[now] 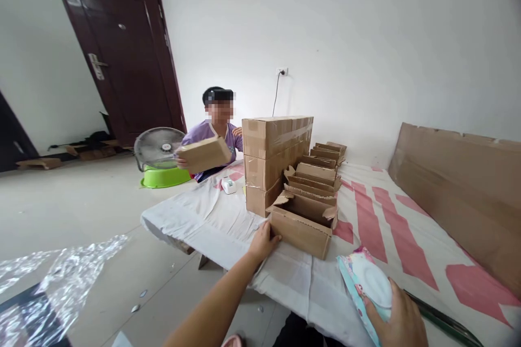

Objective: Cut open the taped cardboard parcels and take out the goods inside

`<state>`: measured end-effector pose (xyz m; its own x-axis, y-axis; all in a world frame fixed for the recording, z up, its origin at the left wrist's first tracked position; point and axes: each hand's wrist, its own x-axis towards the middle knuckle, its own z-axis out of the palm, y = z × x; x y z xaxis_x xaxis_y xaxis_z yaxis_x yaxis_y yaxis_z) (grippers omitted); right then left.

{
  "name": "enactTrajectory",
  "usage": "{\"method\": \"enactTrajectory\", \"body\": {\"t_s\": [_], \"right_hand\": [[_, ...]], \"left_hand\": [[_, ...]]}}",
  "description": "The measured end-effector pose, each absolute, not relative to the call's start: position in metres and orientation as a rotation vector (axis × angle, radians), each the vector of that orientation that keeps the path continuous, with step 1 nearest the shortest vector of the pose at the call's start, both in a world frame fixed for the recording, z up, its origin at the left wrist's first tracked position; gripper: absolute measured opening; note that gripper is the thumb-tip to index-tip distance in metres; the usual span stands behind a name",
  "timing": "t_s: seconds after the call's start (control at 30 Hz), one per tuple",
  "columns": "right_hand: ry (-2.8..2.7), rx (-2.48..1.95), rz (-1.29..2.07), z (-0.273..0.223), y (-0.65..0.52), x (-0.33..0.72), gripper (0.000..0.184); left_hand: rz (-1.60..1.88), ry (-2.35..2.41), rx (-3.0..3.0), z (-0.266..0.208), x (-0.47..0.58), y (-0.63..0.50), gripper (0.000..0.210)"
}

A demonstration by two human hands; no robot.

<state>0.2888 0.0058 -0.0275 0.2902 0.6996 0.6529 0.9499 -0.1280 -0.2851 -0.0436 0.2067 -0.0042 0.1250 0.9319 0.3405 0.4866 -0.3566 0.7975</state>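
My left hand [262, 242] grips the near left corner of an open cardboard box [299, 233], its fingers along the side and the thumb at the front. The box stands on the cloth-covered table with its top flaps up, and its inside is too dark to make out. In my right hand [401, 317] is a pack of wet wipes [362, 284], light blue and pink with a white lid. The pack is tilted over the table, to the right of the box.
Behind the box runs a row of open boxes [315, 173], beside a stack of taped cartons [256, 168]. Across the table a person holds a closed carton [205, 154]. A large cardboard sheet [459, 190] stands at right; a fan [160, 147] is on the left.
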Motion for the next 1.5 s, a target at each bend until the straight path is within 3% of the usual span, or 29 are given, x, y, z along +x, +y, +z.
{"method": "enactTrajectory", "body": {"t_s": [0.23,0.37,0.53,0.67,0.87,0.97,1.17,1.27,1.37,1.5], "right_hand": [[-1.349,-1.849,-0.632,-0.029,-0.012,0.27,0.08],[-1.257,-1.87,-0.636,-0.037,-0.031,0.253,0.09],[-1.184,-1.846,-0.573,-0.041,-0.035,0.25,0.087],[-1.15,-1.824,-0.537,-0.061,-0.041,0.258,0.079],[-1.281,-1.763,-0.391,-0.107,-0.043,0.258,0.078],[-1.119,-1.678,-0.283,-0.061,-0.017,0.264,0.076],[-1.067,-1.431,0.083,0.118,0.044,0.327,0.062],[-0.998,-1.456,0.081,0.146,0.046,0.342,0.055],[-0.852,-1.522,0.04,0.111,0.022,0.331,0.056],[-0.762,-1.597,0.089,0.013,-0.02,0.301,0.055]], "left_hand": [[1.267,1.631,1.911,-0.009,-0.048,0.176,0.024],[1.163,1.399,2.108,-0.001,-0.029,0.131,0.005],[0.813,0.759,2.285,0.029,0.049,0.093,0.03],[0.743,0.867,2.085,0.044,0.12,0.108,0.052],[0.652,1.049,1.974,0.035,0.162,0.118,0.029],[0.773,1.056,1.949,0.055,0.168,0.116,0.028],[1.134,0.954,1.852,0.146,0.212,0.134,0.041],[1.196,0.922,1.772,0.159,0.225,0.132,0.042],[1.192,0.883,1.714,0.129,0.211,0.109,0.044],[1.136,0.834,1.683,0.055,0.159,0.069,0.044]]}}
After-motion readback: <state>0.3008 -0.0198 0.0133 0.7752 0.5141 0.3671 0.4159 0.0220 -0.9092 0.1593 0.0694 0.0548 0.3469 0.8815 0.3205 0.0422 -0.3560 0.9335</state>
